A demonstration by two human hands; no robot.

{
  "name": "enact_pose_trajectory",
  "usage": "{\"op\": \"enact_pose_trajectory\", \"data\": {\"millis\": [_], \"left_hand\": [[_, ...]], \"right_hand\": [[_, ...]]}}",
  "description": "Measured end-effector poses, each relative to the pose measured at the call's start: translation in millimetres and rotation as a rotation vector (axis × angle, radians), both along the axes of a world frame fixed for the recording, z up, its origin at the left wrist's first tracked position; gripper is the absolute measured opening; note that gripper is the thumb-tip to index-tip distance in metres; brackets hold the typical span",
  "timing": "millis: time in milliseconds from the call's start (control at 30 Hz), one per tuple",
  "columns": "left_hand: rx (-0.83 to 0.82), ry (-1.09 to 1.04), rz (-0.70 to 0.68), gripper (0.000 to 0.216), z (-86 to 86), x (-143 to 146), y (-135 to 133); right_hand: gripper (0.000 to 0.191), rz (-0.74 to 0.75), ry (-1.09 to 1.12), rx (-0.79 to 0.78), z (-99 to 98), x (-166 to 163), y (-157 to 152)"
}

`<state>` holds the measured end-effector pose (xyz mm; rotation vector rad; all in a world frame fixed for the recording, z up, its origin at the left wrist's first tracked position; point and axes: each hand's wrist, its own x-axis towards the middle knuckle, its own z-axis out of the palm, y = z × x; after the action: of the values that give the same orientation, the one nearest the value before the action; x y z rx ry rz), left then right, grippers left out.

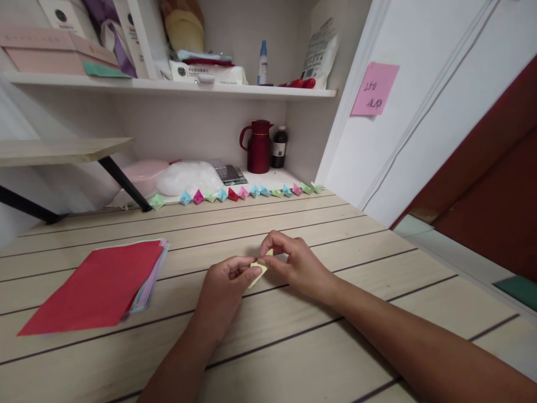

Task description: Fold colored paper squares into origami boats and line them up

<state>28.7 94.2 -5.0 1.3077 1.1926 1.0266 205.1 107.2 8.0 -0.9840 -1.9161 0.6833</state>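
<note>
A small folded piece of pale yellow paper (258, 268) is pinched between both hands just above the wooden table (293, 347). My left hand (224, 285) grips its lower left end with thumb and fingers closed. Pinching the upper right end is my right hand (293, 260), fingers curled over the paper. Most of the paper is hidden by the fingers.
A stack of coloured paper sheets with a red one on top (98, 285) lies at the left. A row of several small folded paper boats (239, 193) lines the table's back edge. Behind stand a dark red jug (258, 146) and a dark bottle (279, 146). A pink note (375, 88) sticks on the white door.
</note>
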Motion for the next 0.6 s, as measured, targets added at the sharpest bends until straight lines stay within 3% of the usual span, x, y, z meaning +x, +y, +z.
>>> {"op": "enact_pose_trajectory", "data": {"millis": [167, 300, 467, 600], "left_hand": [[0.009, 0.101, 0.069, 0.027, 0.8, 1, 0], [-0.027, 0.039, 0.06, 0.028, 5.1, -3, -1], [-0.015, -0.184, 0.104, 0.033, 3.9, -14, 2], [-0.025, -0.281, 0.087, 0.034, 0.3, -15, 4]], "right_hand": [[0.004, -0.053, 0.015, -0.032, -3.0, -4, 1], [0.02, -0.079, 0.244, -0.243, -6.5, -4, 9], [0.034, -0.005, 0.478, -0.503, -6.8, -4, 12], [0.048, 0.231, 0.467, -0.58, -4.9, -13, 3]]}}
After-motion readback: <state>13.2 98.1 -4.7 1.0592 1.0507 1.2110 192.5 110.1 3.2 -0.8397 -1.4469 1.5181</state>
